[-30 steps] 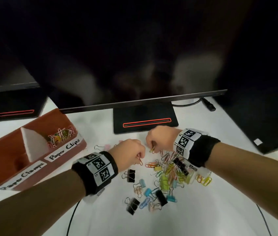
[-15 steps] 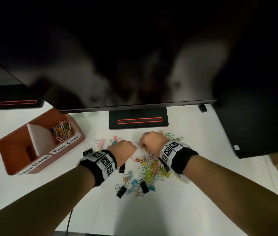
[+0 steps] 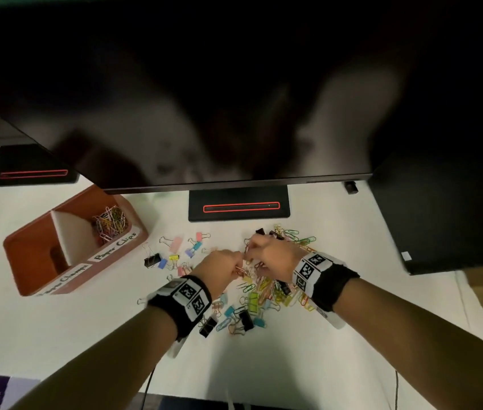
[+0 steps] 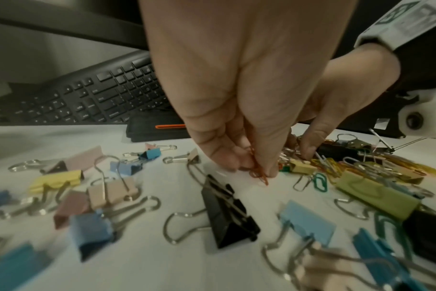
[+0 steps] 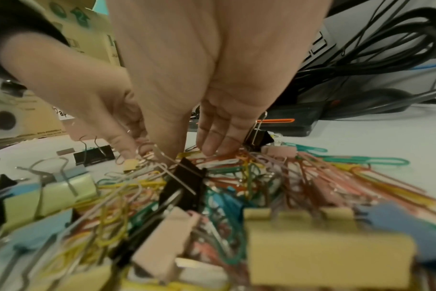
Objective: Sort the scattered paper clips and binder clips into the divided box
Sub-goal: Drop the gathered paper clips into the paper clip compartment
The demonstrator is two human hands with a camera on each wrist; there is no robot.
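A heap of coloured paper clips and binder clips [image 3: 266,291] lies mid-table. More binder clips [image 3: 175,253] are scattered to its left. My left hand [image 3: 225,266] pinches a few orange paper clips [image 4: 258,174] between thumb and fingertips, just above the table. My right hand [image 3: 266,255] reaches down at the heap's far side; its fingertips [image 5: 212,147] touch the clips, with a gap to the thumb. The brown divided box [image 3: 36,261] stands at the left. Its "Paper Clips" side holds several paper clips [image 3: 110,224]. What lies in its "Paper Clamps" side is hidden.
A dark monitor [image 3: 204,113] overhangs the back of the table on its stand [image 3: 238,207]. A second stand [image 3: 33,173] is at far left. A black keyboard [image 4: 87,98] lies behind the clips. Tangled cables [image 5: 386,49] sit at back right, and a dark unit [image 3: 441,217] stands to the right.
The head view has pulled back and tilted, so the box and the heap look smaller. Both hands have drawn close together over the far side of the heap.
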